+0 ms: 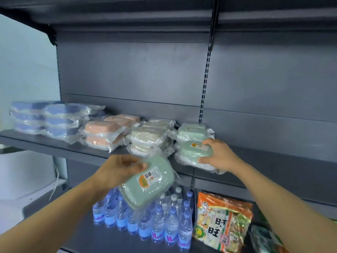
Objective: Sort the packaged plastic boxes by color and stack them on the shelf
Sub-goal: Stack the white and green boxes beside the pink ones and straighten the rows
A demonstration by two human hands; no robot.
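- On the shelf [69,148] the sorted stacks run from the far left: blue boxes [45,117], then orange boxes [105,132], then cream boxes [147,139], each in clear wrap.
- The left hand [116,170] is below and in front of the shelf edge, fingers curled over the top end of a loose green box [147,181], thumb on its labelled face. The box hangs off the shelf, above the water bottles [145,216] on the lower shelf, its long axis tilted from upper right down to lower left.
- The green stack [193,143] lies up and to the right of that held box, just right of the cream boxes.
- The right hand [217,156] is the nearer one to the stack: it grips the right end of the front green box there, thumb on top, fingers beneath, arm stretched forward.
- I judge the held box must rise, level out and move right to land on the green stack.
- A snack bag [224,220] lies at lower right.
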